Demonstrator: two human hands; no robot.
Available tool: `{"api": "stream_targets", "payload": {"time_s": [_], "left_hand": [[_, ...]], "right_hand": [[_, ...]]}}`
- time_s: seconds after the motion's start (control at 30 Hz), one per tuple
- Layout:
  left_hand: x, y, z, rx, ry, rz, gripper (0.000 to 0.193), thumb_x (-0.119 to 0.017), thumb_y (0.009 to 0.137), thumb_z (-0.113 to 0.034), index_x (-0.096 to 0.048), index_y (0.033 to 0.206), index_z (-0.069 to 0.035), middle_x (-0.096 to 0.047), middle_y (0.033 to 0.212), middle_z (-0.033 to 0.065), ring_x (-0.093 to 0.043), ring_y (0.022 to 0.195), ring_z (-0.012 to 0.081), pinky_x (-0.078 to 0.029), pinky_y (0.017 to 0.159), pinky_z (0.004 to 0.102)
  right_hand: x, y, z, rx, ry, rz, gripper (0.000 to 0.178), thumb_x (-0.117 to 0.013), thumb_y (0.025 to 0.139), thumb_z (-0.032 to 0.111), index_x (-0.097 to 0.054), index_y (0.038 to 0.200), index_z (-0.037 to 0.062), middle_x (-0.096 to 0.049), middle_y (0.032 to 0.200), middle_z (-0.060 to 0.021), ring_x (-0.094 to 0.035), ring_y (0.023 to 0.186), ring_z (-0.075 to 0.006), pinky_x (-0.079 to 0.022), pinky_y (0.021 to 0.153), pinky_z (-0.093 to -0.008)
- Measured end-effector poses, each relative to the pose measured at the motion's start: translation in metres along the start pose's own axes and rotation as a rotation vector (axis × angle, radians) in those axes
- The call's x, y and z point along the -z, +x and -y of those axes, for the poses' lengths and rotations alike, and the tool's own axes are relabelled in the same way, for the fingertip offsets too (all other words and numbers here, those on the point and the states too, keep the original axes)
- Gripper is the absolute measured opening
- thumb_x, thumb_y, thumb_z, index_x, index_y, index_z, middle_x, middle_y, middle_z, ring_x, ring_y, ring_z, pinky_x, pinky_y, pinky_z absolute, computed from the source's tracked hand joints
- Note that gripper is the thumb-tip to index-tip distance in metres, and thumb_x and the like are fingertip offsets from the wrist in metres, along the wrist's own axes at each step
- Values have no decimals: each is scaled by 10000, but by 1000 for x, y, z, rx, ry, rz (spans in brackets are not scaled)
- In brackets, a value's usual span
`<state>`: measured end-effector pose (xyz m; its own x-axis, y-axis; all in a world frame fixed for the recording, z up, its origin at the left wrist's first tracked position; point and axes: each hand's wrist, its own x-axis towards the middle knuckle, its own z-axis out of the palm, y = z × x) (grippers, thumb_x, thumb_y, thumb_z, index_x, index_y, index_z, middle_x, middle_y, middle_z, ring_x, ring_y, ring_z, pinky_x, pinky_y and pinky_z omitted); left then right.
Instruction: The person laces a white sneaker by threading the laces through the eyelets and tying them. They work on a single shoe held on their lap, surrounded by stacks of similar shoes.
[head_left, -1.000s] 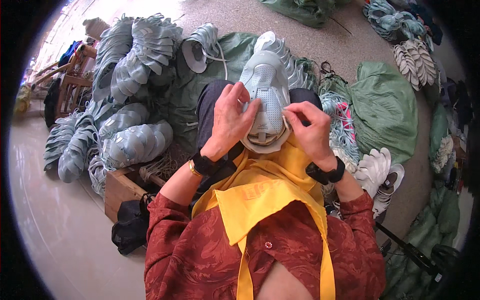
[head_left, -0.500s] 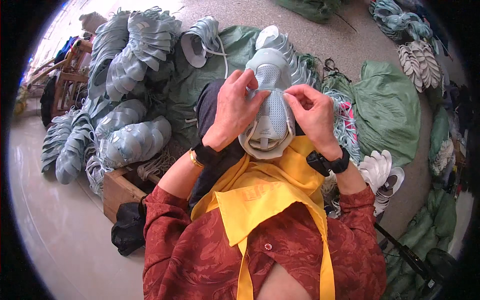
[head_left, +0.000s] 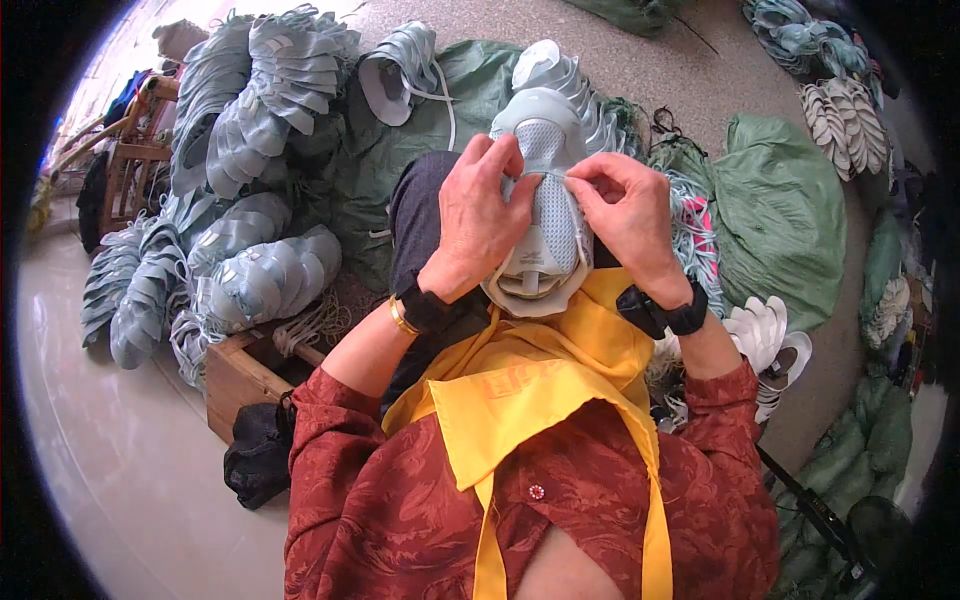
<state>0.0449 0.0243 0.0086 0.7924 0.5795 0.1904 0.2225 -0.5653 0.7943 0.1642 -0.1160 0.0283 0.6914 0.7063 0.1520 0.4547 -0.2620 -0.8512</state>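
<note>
- Speckled grey floor (head_left: 650, 75) spreads beyond the knees, with stacks of pale-blue uppers (head_left: 268, 280) at the left and a green sack (head_left: 780, 220) at the right.
- One pale shoe upper (head_left: 557, 215) sits over the lap, just beyond the yellow apron (head_left: 520, 410), between both hands.
- Left hand (head_left: 480, 222): thumb across the upper's left side, fingers bent; I cannot tell what they grip.
- Right hand (head_left: 630, 215): thumb and forefinger pinched at the right edge of the upper.
- Uneven pulling by the two hands could twist the soft mesh; a loose pinch could slip off the edge, and nothing firm seems to brace the upper.
- Its rounded end, probably the toe, points away from the person; the long axis runs nearly straight out from the lap.
</note>
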Motion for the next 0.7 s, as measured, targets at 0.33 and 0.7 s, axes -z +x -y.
{"api": "stream_targets", "payload": {"time_s": [0.33,0.7], "left_hand": [[-5,1,9,-43,-30,-79,241,-802,807,-105,-578,860,-33,-553,804,74,-538,628,203,-445,580,346],[-3,2,11,-29,-62,-79,245,-817,801,-126,-596,851,-35,-556,803,57,-507,627,177,-440,588,325]], "right_hand": [[3,16,6,179,-240,105,27,-709,816,28,-691,818,8,-692,811,-162,-686,740,-342,-546,690,-424],[7,28,12,271,-326,187,43,-691,824,45,-694,795,13,-685,795,-166,-682,766,-359,-538,715,-441]]}}
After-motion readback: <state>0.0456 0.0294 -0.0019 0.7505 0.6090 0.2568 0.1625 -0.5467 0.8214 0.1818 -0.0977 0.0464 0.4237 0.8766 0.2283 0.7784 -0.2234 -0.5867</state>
